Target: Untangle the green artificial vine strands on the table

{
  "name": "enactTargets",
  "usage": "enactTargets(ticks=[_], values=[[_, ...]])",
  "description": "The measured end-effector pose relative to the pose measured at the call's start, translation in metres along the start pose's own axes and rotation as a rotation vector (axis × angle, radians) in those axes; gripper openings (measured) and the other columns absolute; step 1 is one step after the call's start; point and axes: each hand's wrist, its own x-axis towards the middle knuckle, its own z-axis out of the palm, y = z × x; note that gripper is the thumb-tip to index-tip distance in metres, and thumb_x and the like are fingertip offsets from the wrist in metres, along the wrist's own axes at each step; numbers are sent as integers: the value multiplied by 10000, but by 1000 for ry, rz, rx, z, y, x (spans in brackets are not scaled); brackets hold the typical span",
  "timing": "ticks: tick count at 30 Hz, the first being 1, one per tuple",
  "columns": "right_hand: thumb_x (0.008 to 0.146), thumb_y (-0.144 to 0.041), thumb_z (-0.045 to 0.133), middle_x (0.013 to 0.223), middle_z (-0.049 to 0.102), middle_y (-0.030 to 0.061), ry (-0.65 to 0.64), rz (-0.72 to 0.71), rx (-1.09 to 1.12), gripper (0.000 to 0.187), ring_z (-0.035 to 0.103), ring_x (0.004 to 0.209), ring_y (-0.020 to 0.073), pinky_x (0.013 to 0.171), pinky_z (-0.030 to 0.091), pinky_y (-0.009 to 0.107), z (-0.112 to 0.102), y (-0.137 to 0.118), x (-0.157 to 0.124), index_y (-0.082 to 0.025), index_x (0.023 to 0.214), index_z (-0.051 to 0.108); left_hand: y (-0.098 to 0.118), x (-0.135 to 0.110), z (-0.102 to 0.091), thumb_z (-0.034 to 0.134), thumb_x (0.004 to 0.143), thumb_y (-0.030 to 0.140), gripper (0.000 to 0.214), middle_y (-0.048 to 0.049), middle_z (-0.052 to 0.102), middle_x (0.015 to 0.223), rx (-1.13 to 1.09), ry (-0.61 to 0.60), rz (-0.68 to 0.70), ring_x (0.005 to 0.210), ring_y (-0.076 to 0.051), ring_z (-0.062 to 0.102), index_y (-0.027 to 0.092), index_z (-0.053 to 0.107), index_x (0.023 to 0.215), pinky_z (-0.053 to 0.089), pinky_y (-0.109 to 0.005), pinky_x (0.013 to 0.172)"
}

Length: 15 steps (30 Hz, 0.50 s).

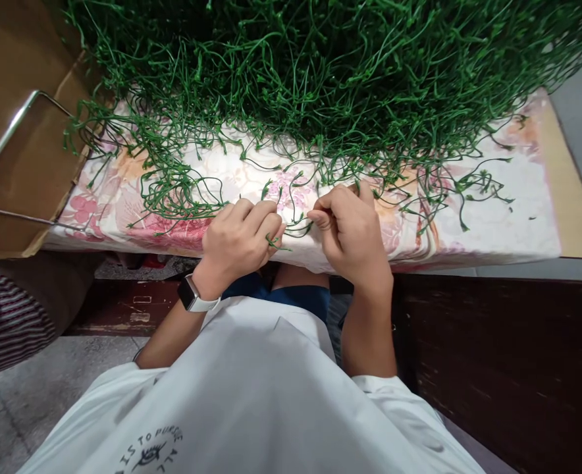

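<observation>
Near the table's front edge, my left hand point(244, 236) is closed around a bunch of thin green artificial plant stems point(182, 201). The bunch trails out to the left, and small green tips poke out beside the thumb. My right hand point(347, 227) is closed in a pinch a short way to the right. A single curved stem point(298, 228) runs in the gap between both hands, its end reaching the right fingertips. Farther back, a large heap of the same green stems point(320, 79) covers the table.
A flowered cloth point(523, 217) covers the table. Loose stems point(469, 187) lie on its right part. At the left stand a cardboard box point(19, 158) and a bent metal wire frame point(12, 128). Someone's striped clothing point(9, 322) shows at the lower left.
</observation>
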Motion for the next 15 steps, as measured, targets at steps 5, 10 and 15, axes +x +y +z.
enactTargets(ticks=[5,10,15], values=[[1074,-332,498,828,537,3,17,46,181,111,484,710,161,739,403,351,-5,-1,-1,-224,1054,514,0,-2,2,555,1012,285,208,-70,758,933,15,11,-6,760,-215,507,195,639,844,341,-364,649],[1077,-292,476,698,356,-66,1,115,302,123,402,559,126,579,342,309,-2,2,-3,-255,1173,411,0,2,1,583,990,229,190,-47,751,903,36,-12,22,735,-204,478,200,633,810,335,-356,638],[1064,-246,478,687,303,-78,82,183,337,127,357,514,105,540,282,296,2,2,-2,-274,1104,361,0,5,0,585,978,202,195,-45,750,894,40,-18,55,728,-200,479,202,620,786,342,-344,630]])
